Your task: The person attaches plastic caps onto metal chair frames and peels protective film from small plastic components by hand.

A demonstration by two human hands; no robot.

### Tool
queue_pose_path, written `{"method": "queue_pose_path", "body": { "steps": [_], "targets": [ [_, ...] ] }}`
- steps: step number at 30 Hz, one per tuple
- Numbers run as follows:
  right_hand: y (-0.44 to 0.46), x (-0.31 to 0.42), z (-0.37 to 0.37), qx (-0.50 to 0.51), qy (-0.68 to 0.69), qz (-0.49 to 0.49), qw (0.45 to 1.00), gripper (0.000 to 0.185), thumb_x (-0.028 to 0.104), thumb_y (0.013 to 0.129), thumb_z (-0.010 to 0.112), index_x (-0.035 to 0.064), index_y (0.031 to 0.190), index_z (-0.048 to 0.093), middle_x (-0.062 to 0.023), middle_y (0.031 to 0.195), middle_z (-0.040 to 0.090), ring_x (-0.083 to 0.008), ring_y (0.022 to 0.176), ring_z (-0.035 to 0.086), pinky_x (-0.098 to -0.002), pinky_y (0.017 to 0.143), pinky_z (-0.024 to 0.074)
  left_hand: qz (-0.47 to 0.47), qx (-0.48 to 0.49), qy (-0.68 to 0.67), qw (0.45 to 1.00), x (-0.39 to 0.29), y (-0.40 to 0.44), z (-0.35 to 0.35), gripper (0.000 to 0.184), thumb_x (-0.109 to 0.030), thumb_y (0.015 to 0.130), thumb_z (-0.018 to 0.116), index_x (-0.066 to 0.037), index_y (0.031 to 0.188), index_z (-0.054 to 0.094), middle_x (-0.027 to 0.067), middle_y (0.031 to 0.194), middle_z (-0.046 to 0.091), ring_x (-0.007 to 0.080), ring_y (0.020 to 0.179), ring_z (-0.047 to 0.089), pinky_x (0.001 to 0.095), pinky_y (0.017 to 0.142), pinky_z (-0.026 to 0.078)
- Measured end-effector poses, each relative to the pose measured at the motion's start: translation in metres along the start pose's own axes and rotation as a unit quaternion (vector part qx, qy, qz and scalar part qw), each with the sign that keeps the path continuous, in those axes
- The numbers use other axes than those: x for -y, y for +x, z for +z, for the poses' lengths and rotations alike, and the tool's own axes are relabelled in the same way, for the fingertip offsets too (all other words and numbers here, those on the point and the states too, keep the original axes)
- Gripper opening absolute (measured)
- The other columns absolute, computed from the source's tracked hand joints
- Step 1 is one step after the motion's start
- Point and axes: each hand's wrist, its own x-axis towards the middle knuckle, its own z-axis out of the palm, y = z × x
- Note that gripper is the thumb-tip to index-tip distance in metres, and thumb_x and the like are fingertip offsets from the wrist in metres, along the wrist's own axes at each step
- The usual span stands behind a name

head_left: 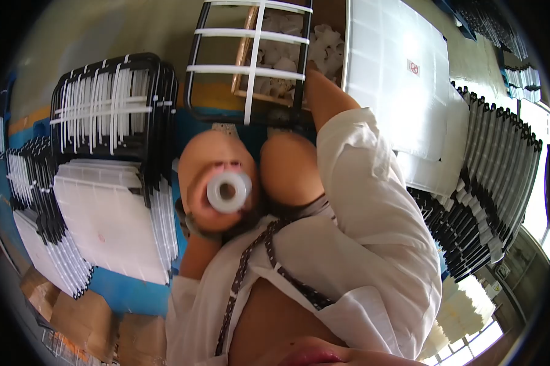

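My left hand is closed around a white ring-shaped roll with a round hole through its middle. It is held end-on to the camera above my left thigh, and the hand is a little blurred. My right arm reaches forward to a cardboard box full of small white plastic parts. My right hand is at the parts, beside the bar of a black frame with white slats. Its fingers are hidden. The frame stands upright in front of my knees, partly covering the box.
Stacked black frames with white slats and white panels stand at the left. A large white panel rises close to my right arm, with more stacked black-edged panels beyond. Cardboard boxes sit at the lower left.
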Motion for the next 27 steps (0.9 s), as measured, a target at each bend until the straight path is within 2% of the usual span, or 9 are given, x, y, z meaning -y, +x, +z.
{"method": "queue_pose_path", "body": {
  "steps": [6,11,15,18,19,20,22,24,27],
  "targets": [
    [0.023,-0.005,0.024,0.101,-0.014,0.038,0.994,0.021,0.011,0.081,0.052,0.003,0.1,0.055,-0.0124,0.091,0.059,-0.021,0.079,0.055,-0.0345,0.062,0.0446,0.065,0.076,0.13,0.986,-0.015,0.018,-0.002,0.069,-0.019,0.062,0.077,0.003,0.118,0.044,0.0224,0.1,0.059,0.0321,0.093,0.06,0.0408,0.083,0.048],
    [0.023,-0.014,0.017,0.115,-0.05,0.038,0.991,0.021,0.011,0.08,0.052,0.003,0.099,0.056,-0.0131,0.092,0.06,-0.0233,0.083,0.056,-0.0371,0.064,0.0459,0.084,0.098,0.165,0.978,-0.022,0.032,0.001,0.069,-0.015,0.056,0.08,0.0,0.116,0.048,0.0225,0.094,0.06,0.0343,0.087,0.061,0.0405,0.078,0.049],
    [0.02,-0.014,0.007,0.076,-0.113,-0.005,0.991,0.021,0.01,0.08,0.053,0.003,0.098,0.057,-0.0137,0.093,0.06,-0.0251,0.085,0.057,-0.0392,0.066,0.047,0.111,0.075,0.124,0.983,-0.019,0.028,0.01,0.069,-0.013,0.056,0.081,0.001,0.116,0.049,0.0217,0.094,0.062,0.033,0.087,0.062,0.0394,0.078,0.049],
    [0.015,0.004,-0.007,0.007,-0.217,-0.08,0.973,0.02,0.01,0.079,0.053,0.003,0.098,0.058,-0.0141,0.094,0.061,-0.0265,0.087,0.058,-0.0408,0.067,0.0478,0.071,0.174,0.133,0.973,-0.008,0.01,-0.004,0.081,-0.02,0.059,0.082,0.009,0.121,0.039,0.0215,0.105,0.059,0.0298,0.097,0.06,0.0387,0.084,0.048],
    [0.01,0.014,-0.012,-0.022,-0.247,-0.107,0.963,0.02,0.01,0.079,0.054,0.0029,0.098,0.058,-0.0142,0.094,0.061,-0.0269,0.088,0.058,-0.0413,0.068,0.0481,0.104,0.184,0.193,0.958,-0.019,0.015,0.002,0.078,-0.01,0.059,0.08,0.009,0.123,0.039,0.0214,0.109,0.058,0.0294,0.1,0.058,0.0397,0.086,0.047],
    [0.002,0.021,-0.015,-0.051,-0.262,-0.126,0.955,0.02,0.01,0.079,0.054,0.0029,0.098,0.058,-0.0144,0.094,0.062,-0.0274,0.089,0.058,-0.0418,0.068,0.0483,0.014,0.175,0.106,0.979,-0.011,0.003,-0.001,0.069,-0.008,0.062,0.078,0.008,0.12,0.043,0.022,0.11,0.057,0.0288,0.105,0.056,0.0387,0.089,0.046],
    [-0.018,0.037,-0.016,-0.108,-0.232,-0.149,0.955,0.02,0.01,0.079,0.054,0.0029,0.097,0.059,-0.0147,0.095,0.062,-0.0283,0.09,0.059,-0.0429,0.069,0.0489,0.061,0.19,0.137,0.97,-0.009,0.005,0.005,0.063,-0.012,0.061,0.077,0.005,0.115,0.049,0.0196,0.107,0.059,0.0295,0.103,0.056,0.0386,0.089,0.045],
    [-0.051,0.049,-0.019,-0.152,-0.101,-0.156,0.971,0.02,0.009,0.078,0.054,0.0029,0.097,0.059,-0.0149,0.095,0.062,-0.0292,0.091,0.059,-0.0439,0.07,0.0494,0.179,0.225,0.2,0.937,-0.03,0.023,0.021,0.06,-0.016,0.055,0.078,-0.001,0.109,0.056,0.0147,0.101,0.063,0.0312,0.093,0.058,0.0407,0.086,0.041],
    [-0.121,0.063,-0.031,-0.168,0.037,-0.239,0.956,0.021,0.006,0.082,0.047,0.0036,0.101,0.055,-0.0152,0.091,0.062,-0.0292,0.085,0.059,-0.0352,0.074,0.0455,0.211,0.277,0.267,0.899,-0.05,0.008,0.034,0.061,-0.017,0.056,0.077,-0.002,0.111,0.055,0.0123,0.102,0.062,0.0289,0.092,0.058,0.0401,0.086,0.04]
  ]
}}
